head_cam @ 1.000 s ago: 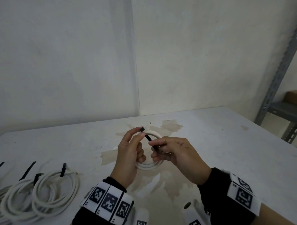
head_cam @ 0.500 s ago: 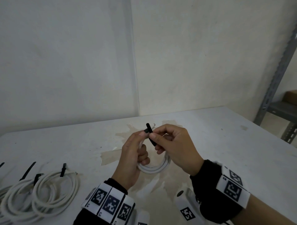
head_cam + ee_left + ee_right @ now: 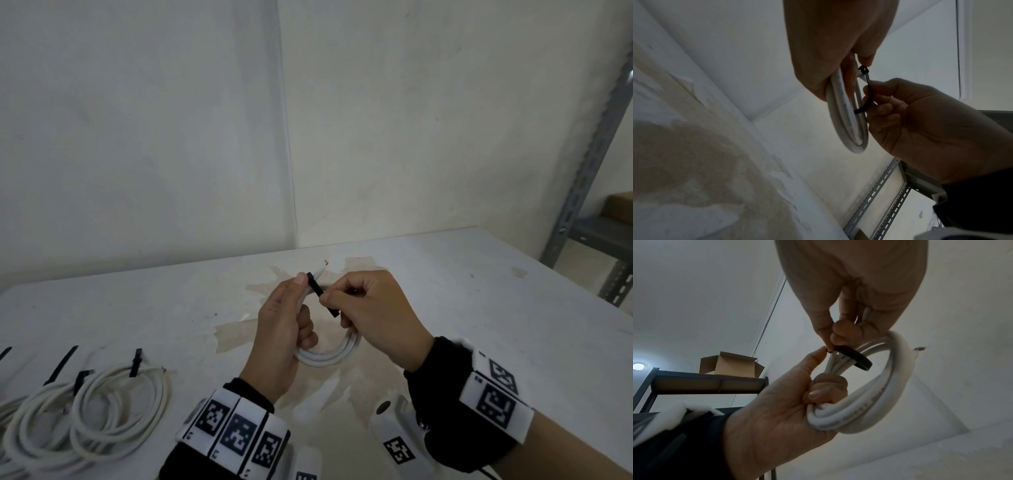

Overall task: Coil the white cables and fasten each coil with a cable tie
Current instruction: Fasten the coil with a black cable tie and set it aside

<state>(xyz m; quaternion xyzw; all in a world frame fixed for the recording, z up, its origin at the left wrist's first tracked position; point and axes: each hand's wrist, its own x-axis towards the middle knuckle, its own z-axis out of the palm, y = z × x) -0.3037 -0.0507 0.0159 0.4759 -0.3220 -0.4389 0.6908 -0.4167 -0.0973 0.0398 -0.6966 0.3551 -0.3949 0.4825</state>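
**Black tie looped round a small white coil, held above the desk**

The white desk [image 3: 479, 308], its surface peeling to brown in the middle, fills the lower scene below a pale wall. At the right edge stands a grey metal shelf rack [image 3: 589, 192]; the right wrist view shows an open cardboard box [image 3: 729, 363] on a rack shelf. At near left on the desk lie tied white cable coils [image 3: 85, 411], each with a black tie sticking up.

Over the brown patch, the left hand [image 3: 281, 339] has its grip closed round a small white cable coil [image 3: 329, 353], fingers curled through the loop and thumb pressing the head of a black cable tie [image 3: 322, 294]. The right hand [image 3: 373, 315] pinches the tie's tail between thumb and forefinger. The tie curves round the coil's strands as an unclosed loop. A cut cable end [image 3: 322, 265] pokes up just beyond the left thumb.
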